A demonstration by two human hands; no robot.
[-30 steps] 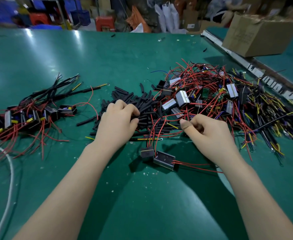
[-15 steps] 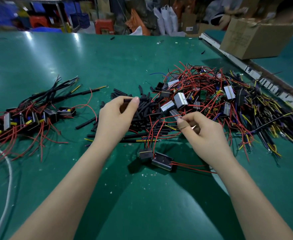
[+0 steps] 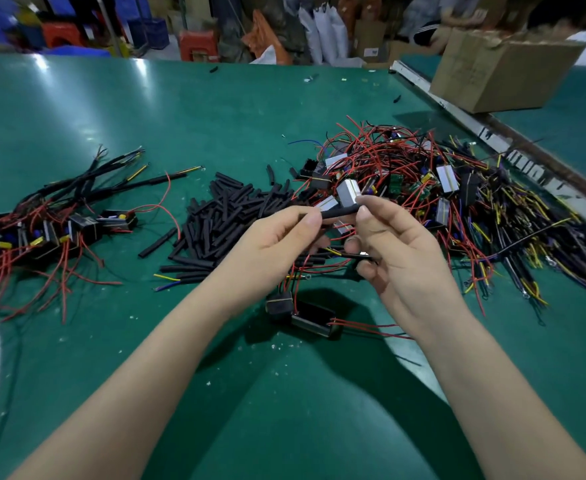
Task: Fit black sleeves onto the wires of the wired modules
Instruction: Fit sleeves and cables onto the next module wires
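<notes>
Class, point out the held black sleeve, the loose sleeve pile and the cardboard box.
black sleeve [image 3: 340,213]: head view, middle of the tube.
sleeve pile [image 3: 222,216]: head view, centre of the heap.
cardboard box [image 3: 492,74]: head view, front face.

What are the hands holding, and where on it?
A black sleeve, pinched at its two ends: left hand on one, right hand on the other.

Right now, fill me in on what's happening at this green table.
A person is sleeving module wires. Both hands, left hand and right hand, pinch one short black tubular sleeve between their fingertips above the green table. A black boxy wired module lies below them. Loose black sleeves sit left of a red-wired module heap.
</notes>
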